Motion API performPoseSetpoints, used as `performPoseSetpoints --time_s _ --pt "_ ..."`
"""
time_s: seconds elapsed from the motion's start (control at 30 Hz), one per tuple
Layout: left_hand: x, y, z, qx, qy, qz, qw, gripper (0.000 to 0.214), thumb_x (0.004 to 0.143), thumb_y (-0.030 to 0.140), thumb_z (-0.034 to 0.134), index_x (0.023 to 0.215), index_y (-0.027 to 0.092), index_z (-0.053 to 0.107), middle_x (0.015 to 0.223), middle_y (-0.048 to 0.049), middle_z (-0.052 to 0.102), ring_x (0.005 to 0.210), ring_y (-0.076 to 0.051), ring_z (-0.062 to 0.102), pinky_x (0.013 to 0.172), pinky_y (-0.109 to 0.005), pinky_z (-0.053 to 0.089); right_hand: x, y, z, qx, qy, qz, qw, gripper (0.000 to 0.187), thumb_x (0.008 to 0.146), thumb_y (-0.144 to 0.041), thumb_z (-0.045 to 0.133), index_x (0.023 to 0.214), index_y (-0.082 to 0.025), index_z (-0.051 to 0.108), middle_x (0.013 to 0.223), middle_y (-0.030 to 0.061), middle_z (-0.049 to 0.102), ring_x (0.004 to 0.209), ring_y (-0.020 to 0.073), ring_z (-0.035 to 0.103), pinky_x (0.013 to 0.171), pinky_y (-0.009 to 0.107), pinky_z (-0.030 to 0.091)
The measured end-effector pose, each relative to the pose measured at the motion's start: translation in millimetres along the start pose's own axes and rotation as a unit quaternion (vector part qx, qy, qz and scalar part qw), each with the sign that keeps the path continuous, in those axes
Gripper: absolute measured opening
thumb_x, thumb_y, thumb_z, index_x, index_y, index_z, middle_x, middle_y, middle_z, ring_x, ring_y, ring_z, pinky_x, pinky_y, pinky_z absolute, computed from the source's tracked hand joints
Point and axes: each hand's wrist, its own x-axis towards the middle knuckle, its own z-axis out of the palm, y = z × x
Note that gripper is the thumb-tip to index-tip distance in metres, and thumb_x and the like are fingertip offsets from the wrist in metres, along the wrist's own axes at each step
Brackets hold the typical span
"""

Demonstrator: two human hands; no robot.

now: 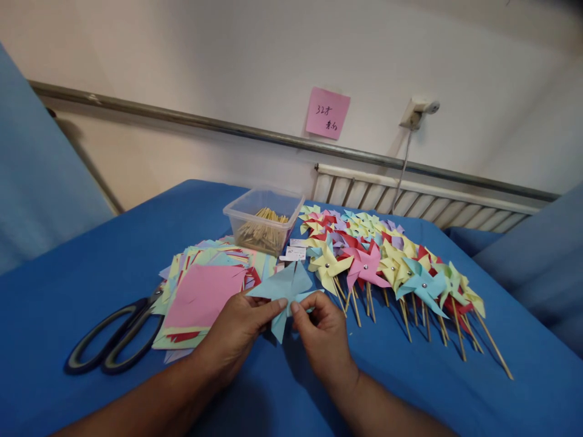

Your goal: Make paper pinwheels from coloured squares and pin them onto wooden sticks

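A light blue paper pinwheel (pixel 291 280), without a stick that I can see, is held up between my two hands above the blue cloth. My left hand (pixel 243 328) pinches it from the left, thumb on top near the centre. From the right, my right hand (pixel 324 332) grips it with thumb and forefinger close to the middle. Some of its points are folded inward, while others stick out flat. Whether a pin sits under my fingertips is hidden. Beside my left hand lies a stack of coloured paper squares (pixel 204 294), a pink one on top.
Scissors (pixel 113 334) with dark handles lie at the left, blades under the paper. A clear plastic box (pixel 234 218) of thin sticks (pixel 266 227) stands behind. Many finished pinwheels (pixel 367 267) on sticks cover the right side. Small white cards (pixel 295 252) lie by the box.
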Motion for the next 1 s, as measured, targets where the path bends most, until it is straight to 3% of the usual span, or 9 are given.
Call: performPoseSetpoints --time_s 0.33,0.53,0.6,0.73,0.83,1.0 --pt "1.5 0.7 -0.2 0.027 0.005 0.003 1.000 0.015 0.062 0.027 0.076 0.058 0.015 0.069 0.053 -0.0020 0.066 0.052 -0.015 0.057 0.053 -0.025 0.044 0.0 2.3 0.3 0.010 -0.004 0.007 1.000 0.024 0.078 -0.033 0.065 0.063 -0.019 0.053 0.053 -0.0048 0.051 0.049 0.0100 0.043 0.048 0.022 0.033" --pt "1.4 1.7 -1.3 0.064 0.044 0.011 0.997 0.013 0.059 0.025 0.077 0.061 0.015 0.069 0.055 -0.0025 0.069 0.052 -0.017 0.060 0.052 -0.025 0.045 -3.3 -0.7 0.6 0.042 -0.023 0.020 0.999 0.021 0.078 -0.034 0.066 0.067 -0.019 0.056 0.054 -0.0055 0.050 0.049 0.0097 0.043 0.048 0.022 0.034" --pt "1.9 1.5 -2.6 0.063 0.052 0.023 0.996 0.013 0.058 0.022 0.077 0.065 0.016 0.069 0.058 -0.0019 0.070 0.055 -0.017 0.062 0.054 -0.025 0.047 -2.9 -3.9 -2.0 0.056 0.000 0.011 0.998 0.018 0.076 -0.035 0.068 0.079 -0.019 0.060 0.062 -0.0035 0.056 0.054 0.0110 0.048 0.051 0.022 0.038" --pt "3.9 2.7 -6.1 0.072 0.030 0.021 0.997 0.021 0.060 0.023 0.076 0.077 0.016 0.066 0.064 -0.0017 0.071 0.057 -0.019 0.064 0.056 -0.028 0.048 6.3 -8.5 -13.1 0.112 0.050 -0.002 0.992 0.035 0.076 -0.039 0.069 0.103 -0.021 0.059 0.098 0.0045 0.064 0.085 0.0173 0.059 0.072 0.028 0.047" --pt "4.5 4.6 -8.4 0.111 -0.020 0.026 0.993 0.026 0.062 0.021 0.073 0.086 0.017 0.062 0.069 -0.0010 0.071 0.064 -0.021 0.066 0.059 -0.029 0.049 15.7 -9.6 -21.3 0.159 0.004 0.023 0.987 0.036 0.074 -0.042 0.071 0.100 -0.020 0.059 0.097 0.0049 0.064 0.089 0.0181 0.060 0.077 0.030 0.047" --pt "2.1 5.0 -11.0 0.202 -0.070 0.062 0.975 0.023 0.066 0.018 0.067 0.086 0.019 0.056 0.069 0.0017 0.066 0.068 -0.020 0.065 0.058 -0.026 0.046 17.6 -8.2 -22.9 0.202 -0.151 0.065 0.965 0.045 0.069 -0.034 0.077 0.107 -0.021 0.056 0.087 0.0019 0.068 0.075 0.0164 0.062 0.068 0.028 0.048"
